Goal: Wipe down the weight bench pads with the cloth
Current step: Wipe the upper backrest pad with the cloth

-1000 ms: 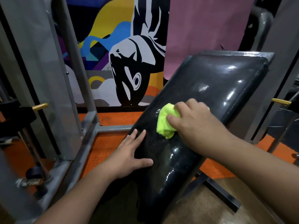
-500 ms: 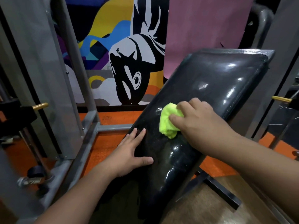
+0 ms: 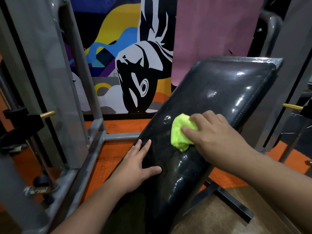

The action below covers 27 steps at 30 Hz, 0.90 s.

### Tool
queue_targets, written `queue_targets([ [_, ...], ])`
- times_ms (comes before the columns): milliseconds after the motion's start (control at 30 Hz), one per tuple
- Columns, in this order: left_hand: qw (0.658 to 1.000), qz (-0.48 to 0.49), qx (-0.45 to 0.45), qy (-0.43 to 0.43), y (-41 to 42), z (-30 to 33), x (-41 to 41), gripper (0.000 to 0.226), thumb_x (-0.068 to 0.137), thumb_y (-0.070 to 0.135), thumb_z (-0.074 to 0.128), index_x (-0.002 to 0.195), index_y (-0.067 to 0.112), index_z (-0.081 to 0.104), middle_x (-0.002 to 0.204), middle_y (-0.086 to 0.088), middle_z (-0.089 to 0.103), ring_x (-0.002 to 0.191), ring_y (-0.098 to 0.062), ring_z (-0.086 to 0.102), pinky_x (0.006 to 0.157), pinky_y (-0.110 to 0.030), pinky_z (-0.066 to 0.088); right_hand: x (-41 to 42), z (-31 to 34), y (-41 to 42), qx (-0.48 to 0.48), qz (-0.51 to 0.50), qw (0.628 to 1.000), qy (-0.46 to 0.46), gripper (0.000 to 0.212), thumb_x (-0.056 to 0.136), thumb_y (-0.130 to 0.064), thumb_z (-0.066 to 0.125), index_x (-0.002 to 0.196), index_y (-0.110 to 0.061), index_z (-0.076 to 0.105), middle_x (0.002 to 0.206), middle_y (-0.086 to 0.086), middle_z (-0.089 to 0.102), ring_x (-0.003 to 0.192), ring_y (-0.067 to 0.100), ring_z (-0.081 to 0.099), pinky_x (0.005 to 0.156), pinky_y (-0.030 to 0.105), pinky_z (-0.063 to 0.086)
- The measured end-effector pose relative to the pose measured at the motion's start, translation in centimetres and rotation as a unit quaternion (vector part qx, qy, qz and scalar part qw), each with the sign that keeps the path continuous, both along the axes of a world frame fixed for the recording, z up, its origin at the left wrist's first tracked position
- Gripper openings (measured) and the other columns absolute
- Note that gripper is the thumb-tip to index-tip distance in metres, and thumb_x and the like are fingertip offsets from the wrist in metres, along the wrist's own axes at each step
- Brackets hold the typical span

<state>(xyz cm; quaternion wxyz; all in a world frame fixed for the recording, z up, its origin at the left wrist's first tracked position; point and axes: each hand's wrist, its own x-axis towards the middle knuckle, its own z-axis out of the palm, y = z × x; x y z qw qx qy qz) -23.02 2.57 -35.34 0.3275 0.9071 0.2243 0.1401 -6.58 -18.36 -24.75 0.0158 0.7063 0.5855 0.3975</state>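
Item: neon yellow-green cloth [image 3: 181,133], bunched into a wad, lying on the middle of the black bench pad [image 3: 219,92]. Compared with one second earlier, the wad sits slightly further up the pad and toward its right side; the shift is small.

Right hand [image 3: 214,137]: on top of the cloth, fingers curled over the wad and thumb against its near side, gripping it and pressing it to the vinyl. It has travelled with the cloth since the earlier frames; grip unchanged.

Left hand [image 3: 136,168]: flat on the pad's left edge, below and left of the cloth, fingers straight, thumb spread across the surface, holding nothing. Placement matches the earlier frames.

Bench pad: glossy black vinyl, tilted, upper end far right, lower end near the viewer. Wet sheen and light reflections across the surface, with droplets near the cloth.

Surroundings:
- Black steel base bar [image 3: 233,205] under the pad, on a brown floor.
- Orange floor mat [image 3: 109,159] left of the pad.
- Grey rack frame [image 3: 81,70] to the left, with a brass-coloured pin [image 3: 48,114] projecting from a black bracket.
- Second brass-coloured pin [image 3: 293,106] at right.
- Painted mural [image 3: 135,65] behind, in black, white, yellow and blue.
- Pink mat [image 3: 214,31] hanging upright beside the mural, behind the pad's upper end.
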Motion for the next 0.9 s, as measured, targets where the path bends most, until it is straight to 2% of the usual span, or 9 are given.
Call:
queue_targets([
  [67,1.000,0.017,0.005,-0.007,-0.2,0.2,-0.1,0.099,0.077,0.065,0.072,0.155,0.052,0.013,0.167,0.015,0.000,0.154,-0.010,0.001,0.126,-0.042,0.014,-0.4,0.3,0.8,-0.003,-0.028,1.000,0.006,0.050,0.068,-0.013,0.075,0.116,-0.017,0.061,0.107,0.015,0.055,0.087,0.034,0.047,0.068,0.043,0.038],
  [167,1.000,0.023,0.009,-0.015,-0.6,0.7,-0.9,0.091,0.082,0.061,0.071,0.155,0.050,0.018,0.167,0.017,0.006,0.153,-0.009,0.007,0.125,-0.041,0.017,-1.1,-1.4,0.1,-0.035,0.010,0.999,-0.018,0.049,0.072,-0.012,0.071,0.120,-0.017,0.059,0.110,0.015,0.054,0.090,0.035,0.047,0.071,0.045,0.040],
  [300,0.999,0.027,0.020,0.000,-0.8,1.4,-1.9,0.083,0.087,0.056,0.068,0.155,0.051,0.020,0.167,0.017,0.008,0.153,-0.011,0.012,0.124,-0.041,0.020,-0.8,-0.1,-0.4,0.011,-0.020,1.000,0.010,0.048,0.069,-0.009,0.074,0.115,-0.016,0.062,0.104,0.014,0.055,0.085,0.033,0.045,0.067,0.043,0.038],
  [367,0.999,0.026,0.019,0.013,-0.9,1.7,-2.1,0.082,0.088,0.055,0.068,0.154,0.051,0.021,0.166,0.017,0.009,0.152,-0.011,0.014,0.123,-0.040,0.021,-1.2,-0.7,0.4,-0.002,-0.016,1.000,0.007,0.050,0.068,-0.009,0.073,0.116,-0.015,0.060,0.105,0.015,0.054,0.087,0.033,0.045,0.067,0.043,0.038],
  [467,0.999,0.010,0.019,0.033,-1.2,1.3,-2.8,0.083,0.087,0.053,0.070,0.154,0.053,0.020,0.167,0.018,0.006,0.153,-0.011,0.012,0.124,-0.039,0.019,-1.8,-2.3,-0.9,-0.032,0.042,0.999,-0.010,0.047,0.075,-0.013,0.069,0.121,-0.015,0.059,0.110,0.017,0.056,0.088,0.036,0.050,0.068,0.046,0.041],
  [633,0.998,-0.012,0.011,0.067,-1.6,0.3,-3.4,0.091,0.087,0.050,0.072,0.154,0.055,0.010,0.167,0.018,-0.003,0.154,-0.011,0.007,0.125,-0.041,0.019,-1.4,-1.8,-0.9,0.014,0.016,1.000,0.013,0.051,0.075,-0.013,0.074,0.124,-0.014,0.059,0.113,0.019,0.056,0.089,0.037,0.050,0.069,0.047,0.041],
  [767,0.998,-0.013,0.011,0.057,-1.9,-0.1,-3.4,0.091,0.088,0.050,0.071,0.154,0.056,0.008,0.166,0.020,-0.006,0.154,-0.011,0.007,0.124,-0.039,0.020,-1.7,-3.8,-2.5,-0.009,0.086,0.996,-0.029,0.038,0.091,-0.016,0.058,0.129,-0.012,0.059,0.120,0.022,0.057,0.092,0.039,0.054,0.069,0.048,0.042],
  [900,0.998,-0.008,0.017,0.062,-1.8,-0.1,-3.4,0.090,0.088,0.050,0.070,0.154,0.055,0.009,0.166,0.020,-0.005,0.154,-0.010,0.008,0.124,-0.038,0.020,-1.1,-3.3,-1.8,0.047,0.049,0.998,-0.006,0.044,0.083,-0.008,0.065,0.126,-0.011,0.061,0.121,0.025,0.057,0.092,0.041,0.054,0.070,0.049,0.042],
])
